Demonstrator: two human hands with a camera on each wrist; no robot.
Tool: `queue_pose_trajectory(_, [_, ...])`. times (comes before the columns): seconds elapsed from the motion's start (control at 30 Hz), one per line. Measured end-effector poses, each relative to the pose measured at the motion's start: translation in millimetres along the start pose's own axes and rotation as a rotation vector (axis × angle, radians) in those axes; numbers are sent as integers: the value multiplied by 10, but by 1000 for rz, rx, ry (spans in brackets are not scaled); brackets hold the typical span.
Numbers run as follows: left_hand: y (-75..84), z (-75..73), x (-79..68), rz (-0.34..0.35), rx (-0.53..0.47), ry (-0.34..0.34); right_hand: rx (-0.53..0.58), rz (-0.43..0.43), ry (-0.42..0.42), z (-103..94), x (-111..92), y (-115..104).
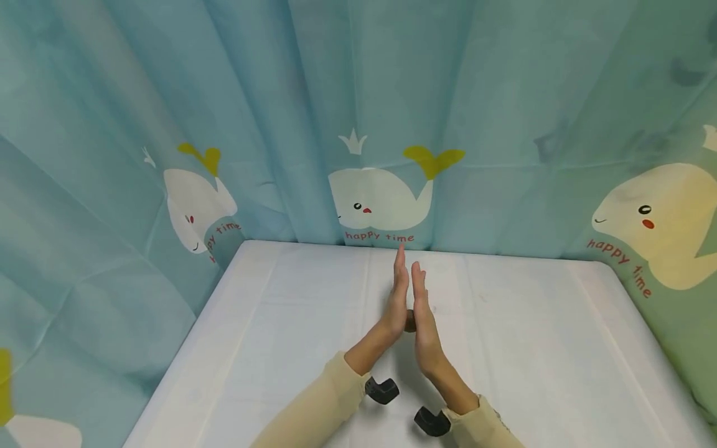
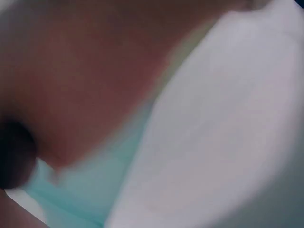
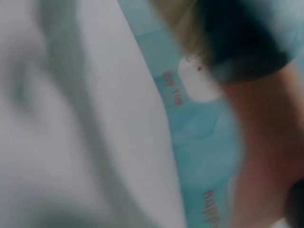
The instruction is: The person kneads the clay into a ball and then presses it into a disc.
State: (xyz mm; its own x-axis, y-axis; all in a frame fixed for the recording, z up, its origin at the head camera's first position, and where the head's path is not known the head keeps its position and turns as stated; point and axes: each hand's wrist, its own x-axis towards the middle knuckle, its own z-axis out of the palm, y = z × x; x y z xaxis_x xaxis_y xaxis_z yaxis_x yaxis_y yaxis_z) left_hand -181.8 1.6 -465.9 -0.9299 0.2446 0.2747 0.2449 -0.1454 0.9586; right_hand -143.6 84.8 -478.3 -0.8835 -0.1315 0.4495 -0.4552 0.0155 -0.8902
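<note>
My left hand (image 1: 394, 305) and right hand (image 1: 427, 333) stand upright, palms facing, fingers straight and pointing away towards the curtain. Between the lower palms sits a small dark brown thing (image 1: 411, 321), mostly covered by the hands; I cannot tell its kind. The fingertips are slightly apart, the left ones reaching farther. A blurred left hand (image 2: 85, 76) fills the upper left of the left wrist view, with a dark rounded thing (image 2: 14, 154) at the edge. In the right wrist view, skin (image 3: 266, 137) and a dark rounded edge (image 3: 297, 204) show at the right.
A white-covered table (image 1: 291, 323) lies under both hands. Blue-green curtains (image 1: 269, 93) with whale prints and red lettering hang behind it and at both sides. Black wrist cameras (image 1: 382, 391) stick out from the cream sleeves (image 1: 322, 404).
</note>
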Motion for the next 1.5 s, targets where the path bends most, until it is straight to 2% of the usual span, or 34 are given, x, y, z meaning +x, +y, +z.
queue_pose_trajectory(0.1, [-169,2,-41,-56,-18,-22,-51,-18,11,8,33,-94])
queue_pose_trajectory(0.17, [-210,50,-103,-80,-94,-59,-83,-14,26,-62,128,-92])
queue_pose_trajectory(0.27, [-142,113,-172,-118,-266,-98,-120,48,66,-196,252,31])
queue_pose_trajectory(0.37, [-19,116,-183,-154,-392,-93,-186,66,98,-248,224,200])
queue_pose_trajectory(0.47, [36,76,-115,-165,-391,-78,-192,55,94,-166,101,241])
queue_pose_trajectory(0.57, [11,42,-38,-184,-359,-40,-208,-23,69,-32,3,147])
queue_pose_trajectory(0.6, [-12,40,-24,-193,-347,-31,-222,-50,60,0,-7,103])
queue_pose_trajectory(0.7, [-84,72,-21,-155,-320,-38,-283,-110,55,12,47,-7])
queue_pose_trajectory(0.77, [-106,113,-52,-134,-316,-62,-313,-99,70,-49,136,-21])
queue_pose_trajectory(0.83, [-84,144,-90,-130,-373,-87,-332,-62,89,-141,229,21])
queue_pose_trajectory(0.97, [45,123,-140,-233,-497,-88,-332,21,112,-281,291,173])
queue_pose_trajectory(1.0, [76,104,-129,-239,-507,-87,-334,32,112,-285,277,202])
queue_pose_trajectory(1.1, [124,52,-62,-224,-476,-71,-345,17,96,-207,172,221])
queue_pose_trajectory(1.2, [86,37,-6,-214,-412,-40,-376,-64,66,-57,65,123])
queue_pose_trajectory(1.27, [29,54,-21,-236,-369,-40,-406,-129,53,7,48,29])
queue_pose_trajectory(1.33, [-27,96,-67,-242,-404,-49,-427,-161,62,9,110,-54])
queue_pose_trajectory(1.4, [-60,131,-121,-245,-408,-72,-415,-132,85,-54,214,-79])
queue_pose_trajectory(1.5, [-31,151,-162,-210,-478,-97,-346,-37,117,-200,349,-11])
